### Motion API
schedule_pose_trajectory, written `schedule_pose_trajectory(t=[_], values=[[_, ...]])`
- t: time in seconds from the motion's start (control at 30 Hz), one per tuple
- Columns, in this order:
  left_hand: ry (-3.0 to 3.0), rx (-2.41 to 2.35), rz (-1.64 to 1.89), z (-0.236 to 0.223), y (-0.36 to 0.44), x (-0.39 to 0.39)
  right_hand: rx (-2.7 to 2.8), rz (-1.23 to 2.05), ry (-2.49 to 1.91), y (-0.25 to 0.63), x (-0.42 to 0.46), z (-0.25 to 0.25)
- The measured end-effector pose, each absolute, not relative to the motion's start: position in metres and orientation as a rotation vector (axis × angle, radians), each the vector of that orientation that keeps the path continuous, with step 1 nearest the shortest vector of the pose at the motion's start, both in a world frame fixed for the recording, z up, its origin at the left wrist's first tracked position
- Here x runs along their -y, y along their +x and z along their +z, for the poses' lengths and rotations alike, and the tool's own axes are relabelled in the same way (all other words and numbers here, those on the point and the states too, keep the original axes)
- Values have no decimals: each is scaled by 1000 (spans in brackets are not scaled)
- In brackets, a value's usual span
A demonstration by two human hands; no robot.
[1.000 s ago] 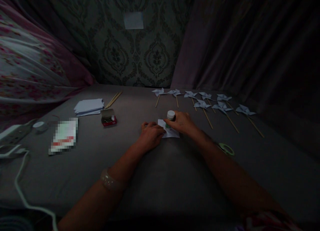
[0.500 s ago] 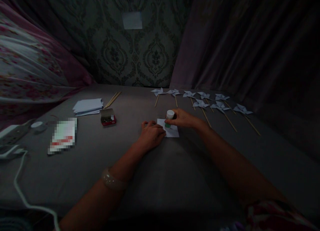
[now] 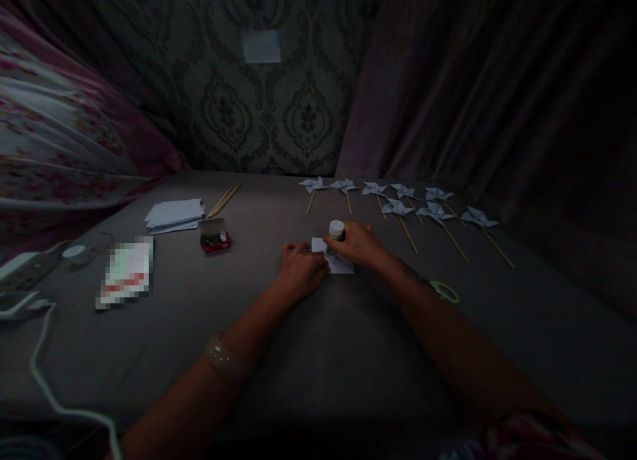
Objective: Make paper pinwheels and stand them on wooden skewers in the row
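A small square of white paper [image 3: 342,267] lies on the grey-covered table between my hands. My right hand [image 3: 363,243] is closed around a small upright bottle [image 3: 337,230] with a white top and a green lower part, and it stands over the paper. Whether its base touches the sheet I cannot tell. My left hand [image 3: 301,271] lies flat, fingers stretched out, its fingertips on the left edge of the paper. Beside my right forearm are light-green-handled scissors [image 3: 444,292], partly hidden by the arm.
Several white paper pinwheels [image 3: 397,208] on sticks lie at the back right. Toward the left are a paper stack [image 3: 174,213], thin wooden sticks [image 3: 223,202], an open red box [image 3: 215,242] of small metal pieces, a blurred-out packet [image 3: 127,271], a round white lid [image 3: 74,253] and a power strip [image 3: 30,271].
My right hand lifted slightly with the bottle, then came back down and a little left over the paper. My left hand has stayed on the paper. The view has shifted slightly.
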State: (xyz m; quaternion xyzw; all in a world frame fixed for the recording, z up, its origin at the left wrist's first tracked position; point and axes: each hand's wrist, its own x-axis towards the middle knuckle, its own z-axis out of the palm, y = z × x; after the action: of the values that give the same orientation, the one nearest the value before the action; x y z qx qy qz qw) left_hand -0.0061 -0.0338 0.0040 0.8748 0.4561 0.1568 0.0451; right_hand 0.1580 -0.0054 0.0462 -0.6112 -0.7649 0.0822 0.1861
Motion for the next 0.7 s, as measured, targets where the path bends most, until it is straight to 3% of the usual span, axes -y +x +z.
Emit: schedule_pose_trajectory(t=[0.2,0.47,0.7], values=[[2657,-1398,458,4,-6,33,2356,627,-1369,182,-19,52],[2642,-1414,450,6,-4,35,1999,-5,-1854,150,12,38],[2639,-1412,446,5,-5,34,2255,273,-1616,167,-3,49]])
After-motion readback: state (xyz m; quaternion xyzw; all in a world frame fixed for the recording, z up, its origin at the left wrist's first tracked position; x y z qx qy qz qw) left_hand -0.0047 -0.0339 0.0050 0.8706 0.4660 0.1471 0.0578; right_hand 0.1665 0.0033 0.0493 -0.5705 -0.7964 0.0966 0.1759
